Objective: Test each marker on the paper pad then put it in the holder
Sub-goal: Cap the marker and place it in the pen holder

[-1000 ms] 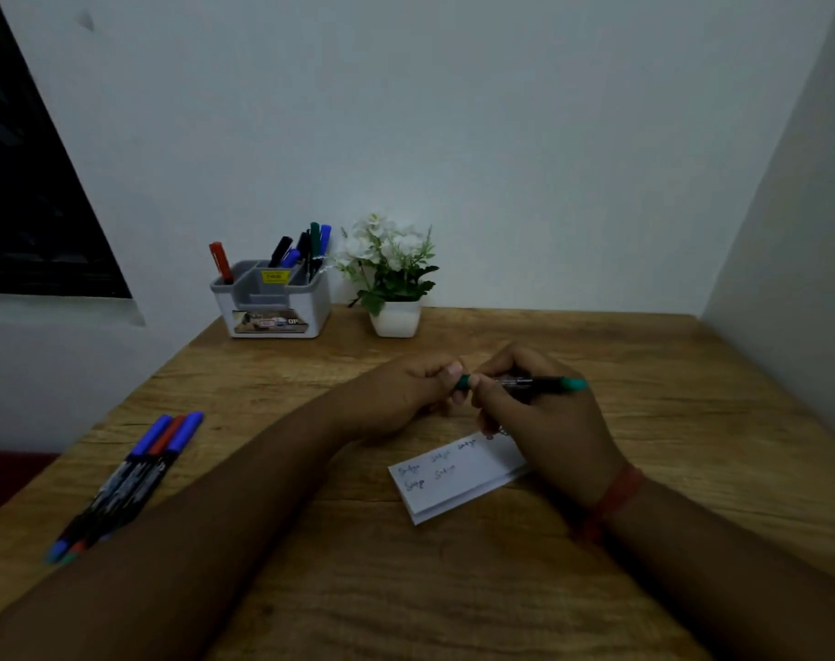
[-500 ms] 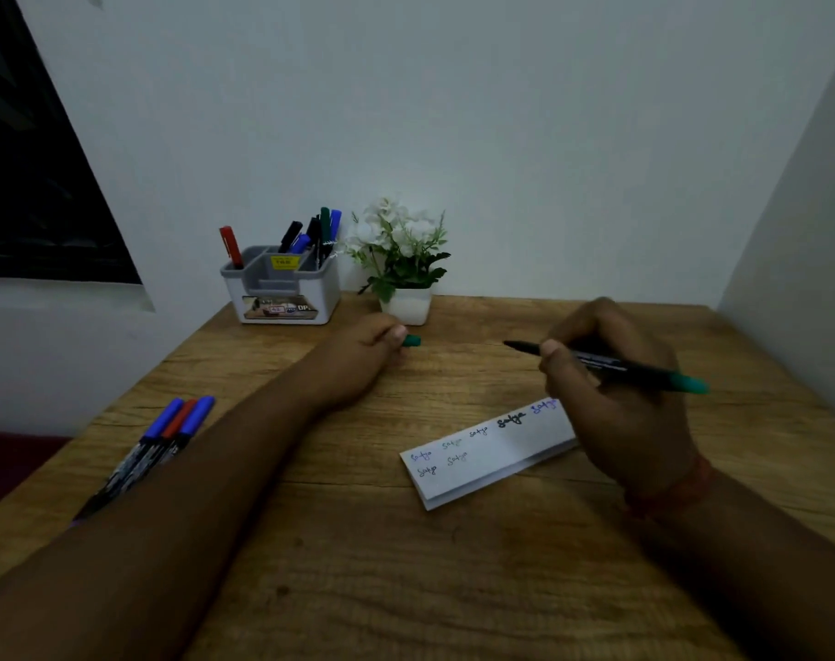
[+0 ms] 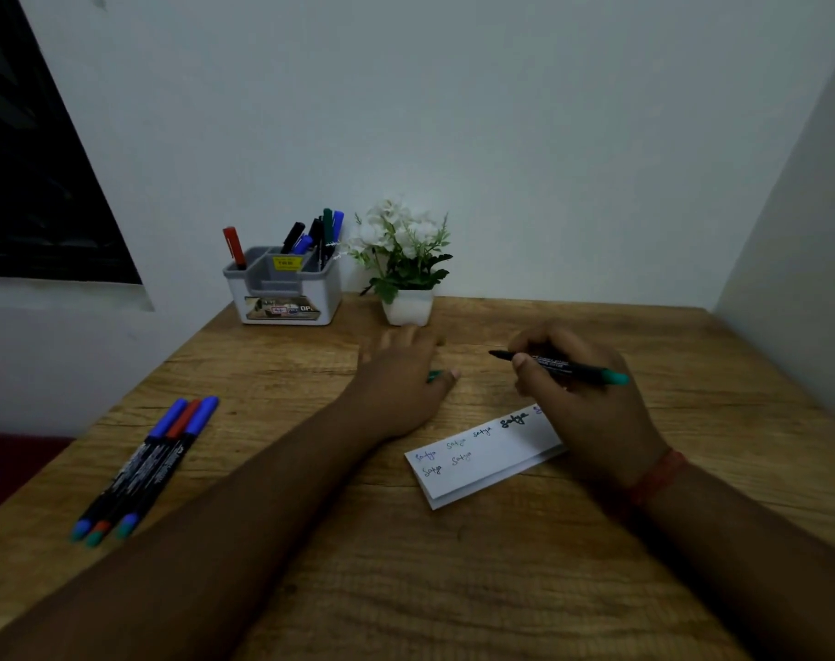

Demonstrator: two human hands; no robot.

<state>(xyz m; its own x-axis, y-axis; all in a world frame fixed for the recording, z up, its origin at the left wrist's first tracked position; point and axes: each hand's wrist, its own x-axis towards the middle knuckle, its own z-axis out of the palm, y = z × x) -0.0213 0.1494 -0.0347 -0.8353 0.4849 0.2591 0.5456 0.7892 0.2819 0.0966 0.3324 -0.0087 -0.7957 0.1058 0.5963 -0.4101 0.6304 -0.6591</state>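
Uncapped and green-ended, the marker [image 3: 561, 368] lay in the right hand [image 3: 592, 412], pinched between thumb and curled fingers, its dark tip pointing left and clear of the paper. That hand hovered over the far right end of the paper pad [image 3: 485, 458], which lay on the wooden table [image 3: 454, 589] and carried several short handwritten words in blue, green and black ink across two rows. The left hand [image 3: 401, 388] rested flat on the table just left of the pad's far end, fingers spread and relaxed; a green cap [image 3: 434, 375] showed beside its thumb, though whether the thumb touched it could not be told.

Three more markers [image 3: 148, 467], two with blue caps and one with a red cap between them, lay side by side near the table's left edge, well apart from both hands. At the back left of the table stood the grey holder [image 3: 284, 291], with a red marker [image 3: 234, 247] upright in its left compartment and a cluster of black, blue and green ones [image 3: 318, 233] in the right rear compartments. Just right of the holder sat a small white pot [image 3: 407, 306] of white flowers. A red band [image 3: 656, 477] circled the right wrist.
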